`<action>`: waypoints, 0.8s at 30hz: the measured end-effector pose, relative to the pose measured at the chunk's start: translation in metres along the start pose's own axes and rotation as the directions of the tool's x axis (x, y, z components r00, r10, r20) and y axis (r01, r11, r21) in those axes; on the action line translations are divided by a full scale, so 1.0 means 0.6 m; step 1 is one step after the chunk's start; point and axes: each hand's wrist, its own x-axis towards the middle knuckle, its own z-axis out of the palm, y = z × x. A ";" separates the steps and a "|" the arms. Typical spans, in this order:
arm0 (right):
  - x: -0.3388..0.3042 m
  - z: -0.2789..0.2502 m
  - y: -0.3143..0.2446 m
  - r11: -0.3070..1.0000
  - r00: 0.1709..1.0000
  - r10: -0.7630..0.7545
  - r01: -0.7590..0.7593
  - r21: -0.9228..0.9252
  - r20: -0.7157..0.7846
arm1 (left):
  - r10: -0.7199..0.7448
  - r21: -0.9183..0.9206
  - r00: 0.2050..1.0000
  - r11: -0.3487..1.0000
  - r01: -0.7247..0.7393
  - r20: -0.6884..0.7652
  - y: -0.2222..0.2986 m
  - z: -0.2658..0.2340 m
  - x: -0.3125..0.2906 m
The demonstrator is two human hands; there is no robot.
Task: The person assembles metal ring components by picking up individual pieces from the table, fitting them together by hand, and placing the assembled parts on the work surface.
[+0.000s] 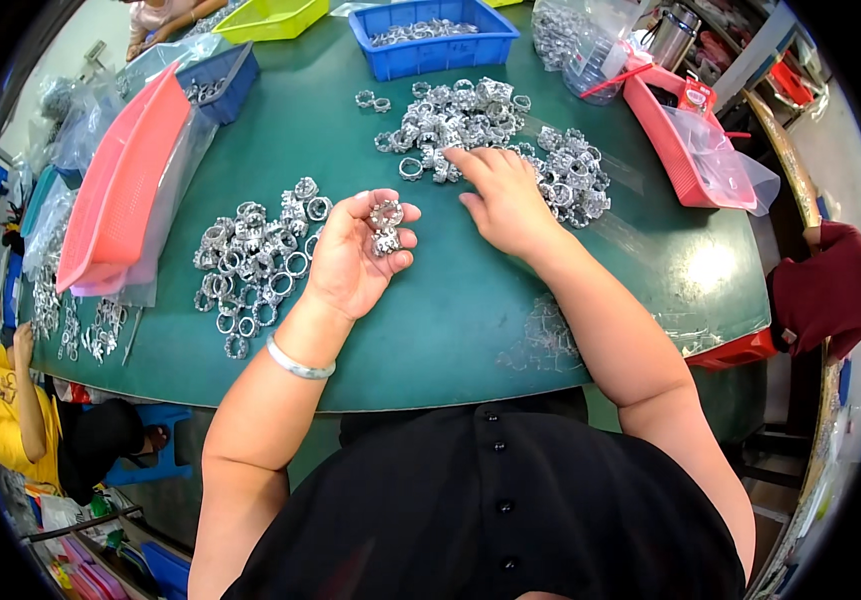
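My left hand [355, 255] is turned palm up over the green table, its fingers curled round a few silver rings [386, 226] that rest on the palm and fingers. Just left of it lies a loose pile of silver rings [250, 260]. My right hand [506, 198] reaches palm down to the near edge of a larger ring pile [460, 115], fingers stretched out, the index finger touching or almost touching the rings. Whether a ring sits under those fingertips is hidden. Another heap of rings [575, 180] lies right beside my right hand.
A blue bin [432, 60] of rings stands at the back. Pink baskets [120, 190] [685, 140] flank the table [430, 330]. Clear bags, a bottle [590, 75] and a steel flask [672, 38] crowd the far right. People sit or stand around, one in yellow [15, 420] at left.
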 end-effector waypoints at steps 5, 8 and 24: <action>0.002 0.014 -0.006 0.965 0.994 -0.103 0.107 -0.240 0.029 | 0.000 0.052 1.000 0.999 0.001 -0.026 -0.001 0.000 0.001; 0.003 0.016 0.001 0.981 0.997 -0.079 0.078 -0.179 0.005 | -0.021 0.061 1.000 0.998 0.022 -0.021 -0.002 -0.004 0.001; -0.006 -0.004 -0.003 0.955 0.992 -0.118 0.125 0.268 -0.042 | 0.053 0.428 0.990 0.904 0.010 -0.134 -0.010 0.022 -0.007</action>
